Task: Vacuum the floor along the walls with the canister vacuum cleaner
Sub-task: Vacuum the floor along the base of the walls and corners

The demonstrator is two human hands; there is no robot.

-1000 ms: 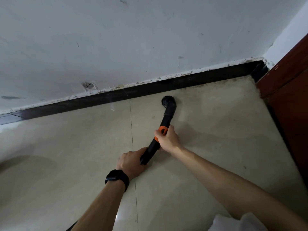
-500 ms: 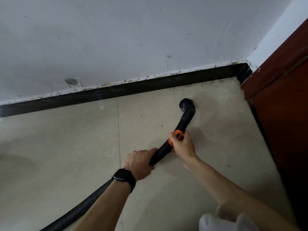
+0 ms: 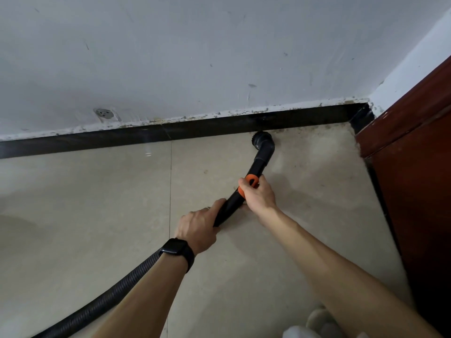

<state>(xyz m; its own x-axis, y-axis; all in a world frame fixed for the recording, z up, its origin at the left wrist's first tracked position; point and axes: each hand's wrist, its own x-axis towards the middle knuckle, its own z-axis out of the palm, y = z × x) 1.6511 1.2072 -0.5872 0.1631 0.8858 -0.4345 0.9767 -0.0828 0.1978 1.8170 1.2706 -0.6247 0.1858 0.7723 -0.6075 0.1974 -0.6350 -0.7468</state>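
Both hands are working the vacuum here. The left hand [image 3: 197, 228], the one wearing a black watch [image 3: 177, 250], is sitting just below centre frame and wrapping its fingers around the lower end of the black wand [image 3: 257, 167], right where the ribbed hose [image 3: 97, 306] is joining it. The hose is trailing off under that forearm toward the bottom left corner.

The right hand [image 3: 258, 196] is a bit higher and to the right, gripping the wand at its orange collar [image 3: 251, 180], with the thumb lying over the orange part. So both hands are closed around the wand and neither is loose.

The wand is angling up and right from the hands and ending in a round brush nozzle [image 3: 262, 141], right of centre in the upper half. The nozzle is sitting on the beige tiled floor [image 3: 73, 215], right at the foot of the black baseboard [image 3: 97, 140]. I can't tell if it's actually touching the baseboard.

The floor around the nozzle and toward the corner is looking dusty and speckled. A white scuffed wall [image 3: 219, 57] is filling the top of the frame, with a small round fitting [image 3: 105, 113] at upper left. A reddish-brown wooden panel [image 3: 415, 179] is running down the right edge, and something white [image 3: 317, 323] is poking in at the bottom right.
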